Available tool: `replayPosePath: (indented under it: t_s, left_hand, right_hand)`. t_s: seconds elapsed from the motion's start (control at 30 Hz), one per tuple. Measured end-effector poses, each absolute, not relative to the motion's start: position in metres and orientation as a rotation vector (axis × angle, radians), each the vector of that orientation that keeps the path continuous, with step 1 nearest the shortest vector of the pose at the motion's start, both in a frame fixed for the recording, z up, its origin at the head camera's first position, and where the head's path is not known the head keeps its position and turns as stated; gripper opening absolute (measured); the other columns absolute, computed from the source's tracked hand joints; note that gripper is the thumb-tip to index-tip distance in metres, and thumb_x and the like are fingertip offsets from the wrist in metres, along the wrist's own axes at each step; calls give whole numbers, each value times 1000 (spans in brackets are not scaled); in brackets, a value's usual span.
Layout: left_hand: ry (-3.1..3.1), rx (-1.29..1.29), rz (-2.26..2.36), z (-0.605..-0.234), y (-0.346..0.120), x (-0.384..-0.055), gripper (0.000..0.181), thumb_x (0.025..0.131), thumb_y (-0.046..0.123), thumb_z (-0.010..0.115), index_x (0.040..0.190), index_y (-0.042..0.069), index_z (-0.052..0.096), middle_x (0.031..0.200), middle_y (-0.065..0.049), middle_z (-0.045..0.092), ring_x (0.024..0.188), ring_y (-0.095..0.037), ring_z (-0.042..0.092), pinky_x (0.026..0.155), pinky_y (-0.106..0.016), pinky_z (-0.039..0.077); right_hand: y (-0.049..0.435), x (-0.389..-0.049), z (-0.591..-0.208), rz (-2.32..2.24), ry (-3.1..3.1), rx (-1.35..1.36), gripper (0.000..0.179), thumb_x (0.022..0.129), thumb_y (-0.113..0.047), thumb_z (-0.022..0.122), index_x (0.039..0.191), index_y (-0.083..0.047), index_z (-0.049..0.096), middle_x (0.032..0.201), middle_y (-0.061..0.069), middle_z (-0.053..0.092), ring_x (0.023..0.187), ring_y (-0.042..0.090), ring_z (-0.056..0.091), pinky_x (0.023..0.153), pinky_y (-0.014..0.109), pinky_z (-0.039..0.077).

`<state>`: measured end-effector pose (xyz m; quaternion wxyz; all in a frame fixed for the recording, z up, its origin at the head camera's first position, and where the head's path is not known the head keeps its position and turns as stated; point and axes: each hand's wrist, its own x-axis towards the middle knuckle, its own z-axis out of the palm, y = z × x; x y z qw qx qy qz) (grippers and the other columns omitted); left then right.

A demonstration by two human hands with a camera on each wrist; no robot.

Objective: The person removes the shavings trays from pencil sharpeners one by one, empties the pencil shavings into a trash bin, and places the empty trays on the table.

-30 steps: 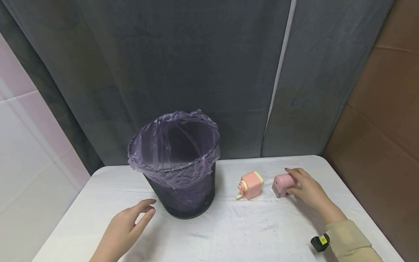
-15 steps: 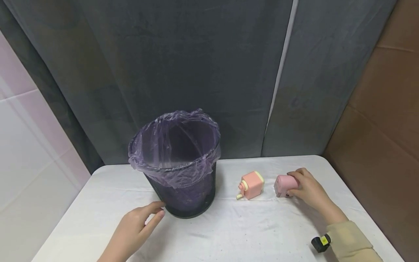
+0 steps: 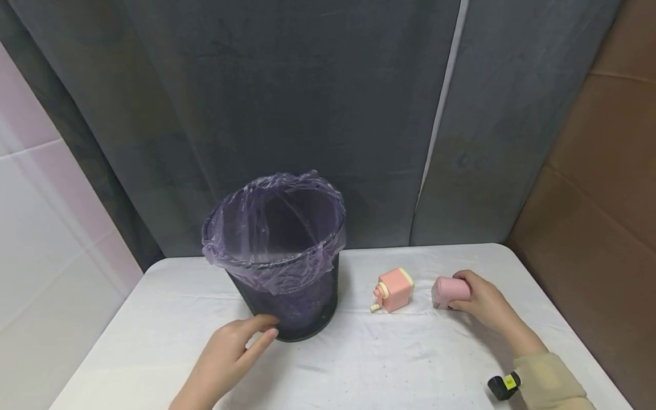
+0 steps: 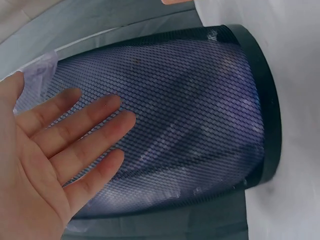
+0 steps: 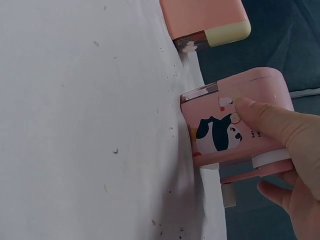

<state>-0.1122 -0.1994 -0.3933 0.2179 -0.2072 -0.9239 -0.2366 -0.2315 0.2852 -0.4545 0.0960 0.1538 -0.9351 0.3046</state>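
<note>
A pink crank pencil sharpener (image 3: 451, 289) stands at the right of the white table; in the right wrist view its side bears a panda picture. My right hand (image 3: 487, 307) grips it, with the thumb (image 5: 260, 117) on the panda side and the crank (image 5: 245, 175) near the lower fingers. A purple-lined black mesh wastebasket (image 3: 302, 310) stands left of centre. In front of its base is my left hand (image 3: 230, 353), fingers extended and holding nothing; contact with the mesh cannot be made out. Between bin and right hand sits an orange and cream crank pencil sharpener (image 3: 396, 289).
A dark grey curtain (image 3: 318, 102) hangs behind the white-covered table (image 3: 369, 364). Brown panelling (image 3: 605, 159) rises at the right, pale tiles (image 3: 56, 228) at the left. Dark specks dot the cloth. A black wrist camera (image 3: 504, 386) sits by the right sleeve.
My left hand has moved right, to the front of the wastebasket's base. The pink pencil sharpener has turned and shifted slightly right in my right hand. The orange one has stayed put.
</note>
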Motion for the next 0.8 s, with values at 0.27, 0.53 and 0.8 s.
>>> replayPosePath:
  t_s: [0.27,0.53,0.8]
  left_hand:
    - [-2557,-621,-715,-391,-187,-116,12,90,26,67,99,19,71,90,15,68,81,0,62,65,-28,53]
    - [-2599,-657,-821,-392,-176,-118,22,92,29,64,108,15,69,95,8,71,84,-5,64,61,-24,52]
    - [-2586,-725,-891,-391,-163,-121,24,93,27,63,114,15,65,97,3,71,87,-11,67,61,-23,52]
  right_hand:
    - [284,-223,-458,986,-2753,434,58,73,-16,84,119,1,53,109,17,62,91,28,58,76,47,47]
    - [274,-215,-452,1047,-2725,430,59,74,-19,84,122,-2,54,113,16,62,95,28,58,78,46,48]
    - [262,-205,-434,1056,-2679,452,59,71,-20,85,120,-4,56,111,15,64,90,26,59,73,43,49]
